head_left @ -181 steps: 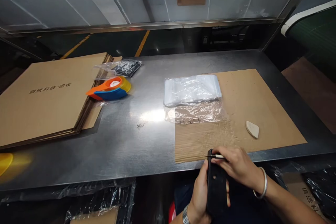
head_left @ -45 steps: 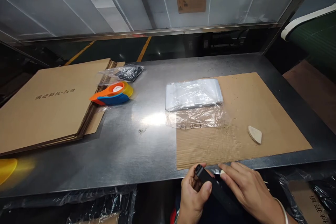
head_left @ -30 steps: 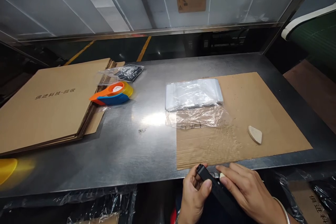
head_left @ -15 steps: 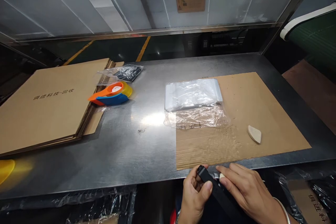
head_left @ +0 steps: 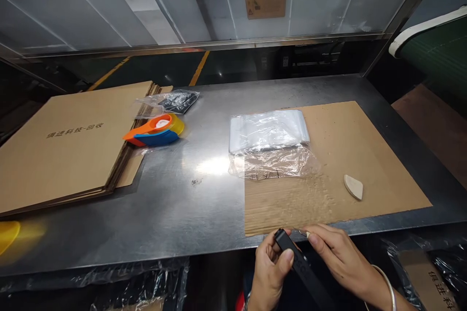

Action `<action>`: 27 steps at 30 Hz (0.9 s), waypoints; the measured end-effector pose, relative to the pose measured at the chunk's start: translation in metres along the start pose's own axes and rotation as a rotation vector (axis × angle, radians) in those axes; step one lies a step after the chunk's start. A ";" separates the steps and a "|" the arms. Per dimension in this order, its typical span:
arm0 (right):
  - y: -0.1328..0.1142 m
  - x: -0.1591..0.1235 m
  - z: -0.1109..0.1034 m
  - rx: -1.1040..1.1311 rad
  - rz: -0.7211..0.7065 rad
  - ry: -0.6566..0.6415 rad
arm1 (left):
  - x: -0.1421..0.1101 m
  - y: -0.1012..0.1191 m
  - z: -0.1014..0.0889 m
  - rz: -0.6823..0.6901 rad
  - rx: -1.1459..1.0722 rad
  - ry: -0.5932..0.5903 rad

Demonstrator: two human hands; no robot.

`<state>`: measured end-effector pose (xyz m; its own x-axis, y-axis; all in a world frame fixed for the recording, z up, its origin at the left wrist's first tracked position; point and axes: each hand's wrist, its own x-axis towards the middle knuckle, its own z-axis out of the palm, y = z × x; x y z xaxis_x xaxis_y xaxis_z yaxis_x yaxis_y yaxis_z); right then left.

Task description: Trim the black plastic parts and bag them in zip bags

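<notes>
Black case (head_left: pixel 302 263), just one, is at five o'clock in view, gripped by the left hand (head_left: pixel 269 269); the right hand (head_left: pixel 343 258) pinches one thin tool (head_left: pixel 307 234); one beige wedge (head_left: pixel 353 187) lies toward four o'clock.

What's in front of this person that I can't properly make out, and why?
All in the head camera's view:
- Black case: its lower end is lost in darkness.
- Left hand: some fingers are hidden behind the case.
- Small tool: its grip is covered by the right hand.
- Yellow thing: cut off by the left edge.
- Dark item in the clear bag: too small and glary for detail.
</notes>
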<state>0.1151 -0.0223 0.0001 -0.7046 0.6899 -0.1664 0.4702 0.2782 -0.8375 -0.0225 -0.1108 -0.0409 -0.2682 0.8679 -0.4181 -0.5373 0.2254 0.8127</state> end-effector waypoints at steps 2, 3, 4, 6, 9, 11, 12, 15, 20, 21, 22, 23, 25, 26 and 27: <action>0.000 0.001 0.000 0.062 0.019 -0.028 | 0.000 0.001 -0.001 -0.013 -0.007 -0.020; 0.000 0.002 0.001 0.089 0.035 -0.044 | 0.000 0.002 -0.001 -0.021 -0.005 -0.029; -0.001 0.004 0.002 0.118 0.055 -0.061 | -0.001 0.003 0.000 -0.024 -0.003 -0.034; -0.001 0.007 0.004 0.182 0.097 -0.085 | -0.001 0.005 0.001 -0.022 0.008 -0.038; 0.001 0.014 0.010 0.353 0.126 -0.153 | -0.002 0.007 0.004 -0.003 0.020 -0.052; 0.006 0.020 0.016 0.407 0.120 -0.189 | -0.003 0.007 0.005 0.009 0.022 -0.046; 0.010 0.023 0.019 0.367 0.115 -0.173 | -0.003 0.006 0.004 0.008 0.017 -0.048; 0.028 0.030 0.026 0.098 0.112 -0.026 | -0.003 0.000 0.002 -0.006 -0.038 -0.051; 0.058 0.030 0.018 -0.231 0.112 0.146 | 0.005 -0.009 -0.004 -0.115 -0.242 0.170; 0.063 0.029 0.013 -0.299 0.104 0.181 | 0.008 -0.009 -0.005 -0.162 -0.291 0.215; 0.068 0.029 0.008 -0.364 0.095 0.215 | 0.010 -0.010 -0.006 -0.216 -0.342 0.253; 0.073 0.029 0.003 -0.424 0.085 0.248 | 0.013 -0.010 -0.007 -0.273 -0.394 0.284; 0.084 0.030 -0.006 -0.524 0.058 0.301 | 0.017 -0.010 -0.009 -0.396 -0.501 0.332; 0.089 0.032 -0.011 -0.562 0.040 0.321 | 0.019 -0.010 -0.010 -0.457 -0.556 0.341; 0.092 0.033 -0.014 -0.592 0.020 0.337 | 0.020 -0.011 -0.012 -0.512 -0.605 0.335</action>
<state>0.1425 0.0359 -0.0753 -0.5336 0.8426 0.0728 0.7608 0.5159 -0.3937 -0.0317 -0.1009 -0.0632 -0.0468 0.5258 -0.8493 -0.9649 0.1963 0.1746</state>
